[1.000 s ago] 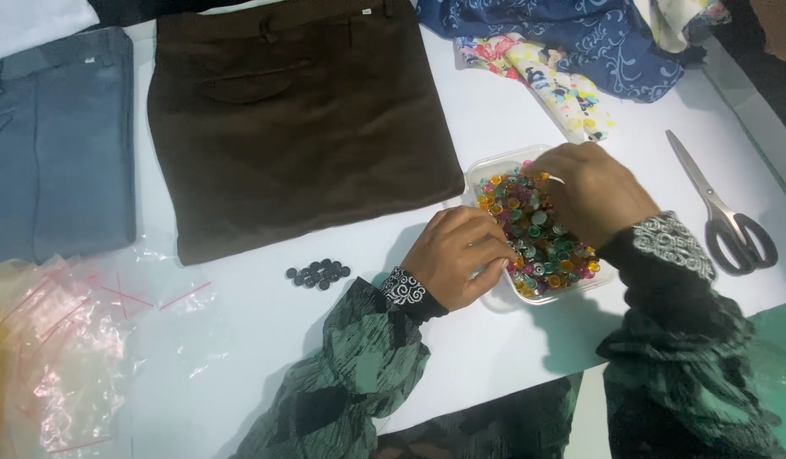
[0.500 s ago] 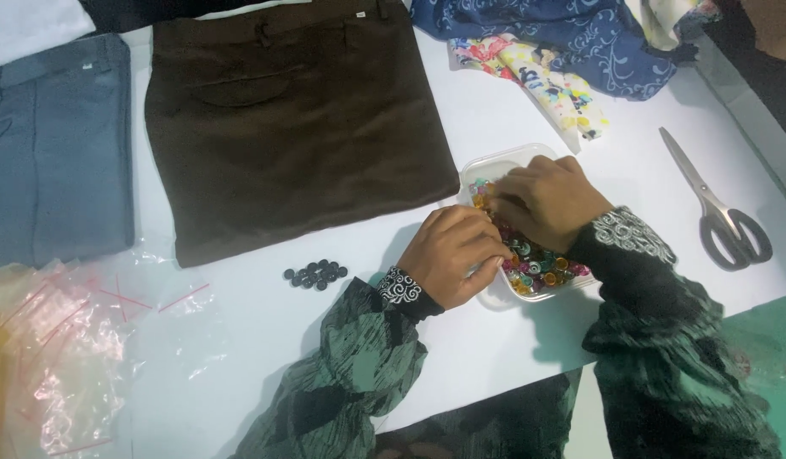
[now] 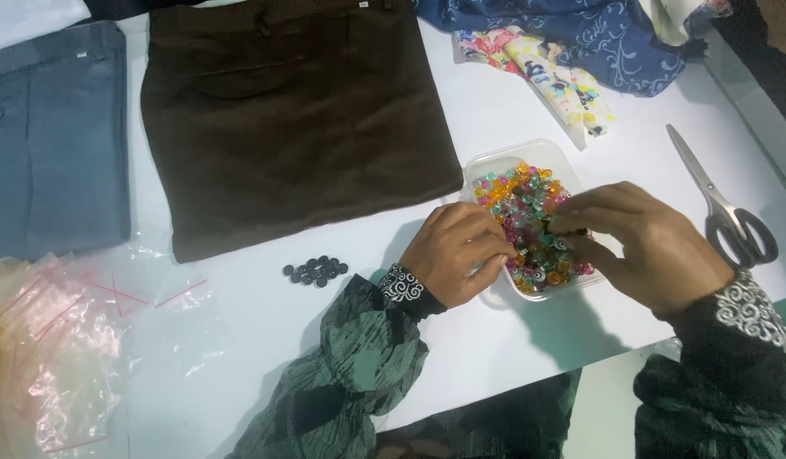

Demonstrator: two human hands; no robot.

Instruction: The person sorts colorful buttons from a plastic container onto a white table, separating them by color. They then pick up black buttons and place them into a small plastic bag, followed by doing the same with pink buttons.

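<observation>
The step in hand looks like sorting buttons: both hands work in a clear rectangular plastic tub point(image 3: 486, 163) of mixed translucent coloured buttons point(image 3: 529, 212) at 3 o'clock on the white table point(image 3: 512, 348). The left hand point(image 3: 456, 255) curls loosely at the tub's near rim, grip unclear; the right hand point(image 3: 644, 242) pinches fingertips point(image 3: 563, 223) into the buttons, though whether one is caught is hidden. A small heap of dark round buttons point(image 3: 316, 270) lies at 9 o'clock of the tub, below folded brown trousers point(image 3: 291, 119). Picking one out calls for a fine pinch.
</observation>
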